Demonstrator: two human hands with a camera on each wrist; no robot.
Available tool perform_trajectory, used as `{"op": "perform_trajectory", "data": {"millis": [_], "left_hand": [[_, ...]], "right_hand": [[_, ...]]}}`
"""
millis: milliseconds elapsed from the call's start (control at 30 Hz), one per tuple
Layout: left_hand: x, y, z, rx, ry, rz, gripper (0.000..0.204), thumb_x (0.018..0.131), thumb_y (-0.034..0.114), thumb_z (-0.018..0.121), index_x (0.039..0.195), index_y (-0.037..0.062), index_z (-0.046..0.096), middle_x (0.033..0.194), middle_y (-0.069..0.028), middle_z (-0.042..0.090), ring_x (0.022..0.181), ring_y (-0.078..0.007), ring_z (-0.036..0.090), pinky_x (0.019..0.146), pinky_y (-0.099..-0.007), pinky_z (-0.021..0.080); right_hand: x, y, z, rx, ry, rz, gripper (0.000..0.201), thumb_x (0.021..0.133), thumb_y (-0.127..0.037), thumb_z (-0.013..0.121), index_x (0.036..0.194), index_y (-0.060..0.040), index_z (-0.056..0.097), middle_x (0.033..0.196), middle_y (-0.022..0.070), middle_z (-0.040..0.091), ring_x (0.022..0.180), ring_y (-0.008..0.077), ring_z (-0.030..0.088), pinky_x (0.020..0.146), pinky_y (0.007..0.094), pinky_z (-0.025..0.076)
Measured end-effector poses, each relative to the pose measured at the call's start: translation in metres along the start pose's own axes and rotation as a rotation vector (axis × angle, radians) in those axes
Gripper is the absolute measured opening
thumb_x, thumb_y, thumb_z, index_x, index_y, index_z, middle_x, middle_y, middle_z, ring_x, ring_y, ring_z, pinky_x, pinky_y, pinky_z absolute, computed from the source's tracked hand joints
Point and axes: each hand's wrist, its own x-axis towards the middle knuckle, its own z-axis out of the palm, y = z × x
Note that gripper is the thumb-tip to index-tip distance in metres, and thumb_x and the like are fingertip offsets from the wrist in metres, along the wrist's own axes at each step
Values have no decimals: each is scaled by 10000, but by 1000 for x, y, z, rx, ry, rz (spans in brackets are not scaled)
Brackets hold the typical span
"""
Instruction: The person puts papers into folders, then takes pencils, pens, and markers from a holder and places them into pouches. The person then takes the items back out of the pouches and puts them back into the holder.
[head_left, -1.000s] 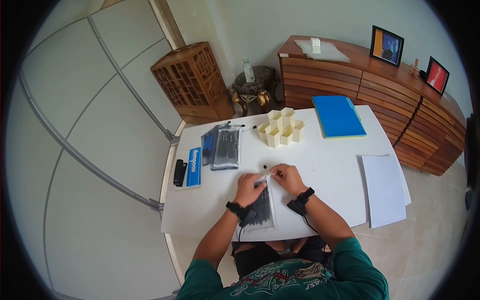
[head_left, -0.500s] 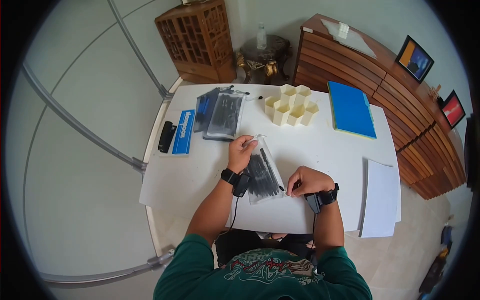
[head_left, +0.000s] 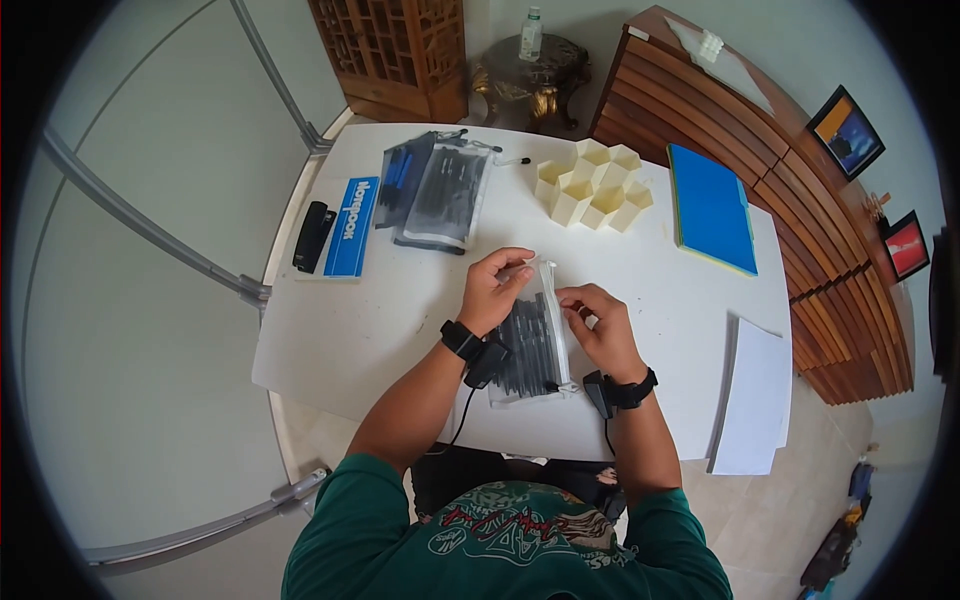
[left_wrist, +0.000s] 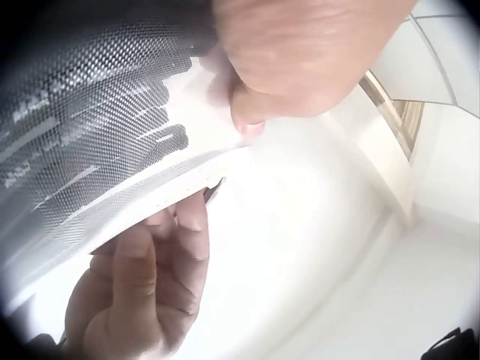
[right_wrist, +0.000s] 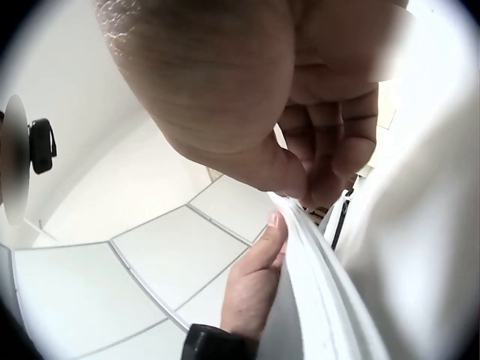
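A mesh pouch [head_left: 527,345] full of dark pens lies at the table's front edge, its white zipper edge towards the right. The left hand [head_left: 492,291] pinches the pouch's upper end between thumb and fingers; in the left wrist view the left thumb [left_wrist: 251,120] lies over its pale corner. Beside the zipper edge is the right hand [head_left: 606,330], fingers bent at the pouch's upper right side. In the right wrist view the right hand [right_wrist: 300,112] has thumb and fingertips together at the white edge. A dark zipper pull [head_left: 553,387] is at the lower right corner.
More filled pouches [head_left: 440,195] lie at the back left, near a blue notebook [head_left: 352,228] and a black stapler [head_left: 314,237]. A cream hexagonal holder [head_left: 593,187] stands at the back, a blue folder [head_left: 712,212] and white paper [head_left: 750,400] to the right.
The right hand went down to the pouch's lower right corner, then back up along its zipper side. The zipper pull went from the top to the lower end. The left hand still holds the upper end.
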Motion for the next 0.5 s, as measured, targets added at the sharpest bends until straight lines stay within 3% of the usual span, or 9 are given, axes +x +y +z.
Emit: {"op": "perform_trajectory", "data": {"millis": [133, 200, 233, 300, 333, 367, 433, 500], "left_hand": [[-3, 4, 4, -9, 22, -27, 177, 925, 17, 677, 1098, -18, 689, 1073, -71, 721, 1001, -135, 664, 916, -279, 515], [-5, 8, 7, 44, 47, -17, 161, 905, 22, 690, 1064, -9, 693, 1005, -62, 725, 939, -131, 662, 876, -278, 518], [-7, 9, 9, 42, 50, -23, 161, 905, 22, 690, 1064, -9, 693, 1005, -62, 725, 939, -131, 662, 876, -278, 518], [-8, 12, 12, 233, 125, -20, 132, 904, 40, 680, 1027, -7, 692, 940, -58, 722, 868, -129, 647, 827, -281, 514], [-9, 15, 12, 233, 128, -21, 132, 904, 40, 680, 1027, -7, 692, 940, -58, 722, 868, -129, 647, 827, -281, 514], [-9, 18, 12, 304, 148, -68, 126, 897, 72, 682, 1010, 16, 693, 933, -72, 719, 846, -157, 661, 796, -291, 521], [-10, 20, 11, 374, 165, -112, 122, 890, 105, 684, 992, 39, 695, 927, -86, 716, 825, -186, 676, 764, -301, 527], [-11, 16, 12, 374, 243, -40, 131, 919, 125, 659, 1000, 24, 682, 904, -73, 709, 807, -177, 661, 779, -307, 526]], "right_hand": [[0, -10, 0, -133, -5, 50, 320, 808, 112, 652, 1081, -43, 714, 931, 100, 651, 786, 230, 647, 705, 323, 522], [-3, -6, -3, -249, -23, -128, 276, 764, 88, 699, 1011, -34, 726, 985, 114, 667, 849, 270, 664, 742, 346, 536], [-4, -8, -1, -249, -28, -124, 276, 764, 88, 699, 1011, -34, 726, 985, 114, 667, 849, 270, 664, 742, 346, 536], [-5, -13, 2, -51, -93, -201, 236, 720, 53, 753, 941, -27, 734, 1058, 131, 678, 975, 312, 673, 815, 355, 542], [-4, -9, 2, -40, -202, -121, 362, 728, -3, 809, 1080, -26, 727, 1238, 150, 641, 1120, 317, 655, 933, 373, 539], [-4, -7, 5, -40, -204, -122, 362, 728, -3, 809, 1080, -26, 727, 1238, 150, 641, 1120, 317, 655, 933, 373, 539], [-5, -6, 12, 308, -201, 142, 592, 761, -68, 843, 1314, -35, 632, 1403, 142, 549, 1275, 302, 572, 1061, 419, 479], [-9, 17, 13, 450, -197, 149, 680, 778, -87, 846, 1390, -25, 555, 1452, 136, 504, 1322, 288, 524, 1097, 424, 447]]}}
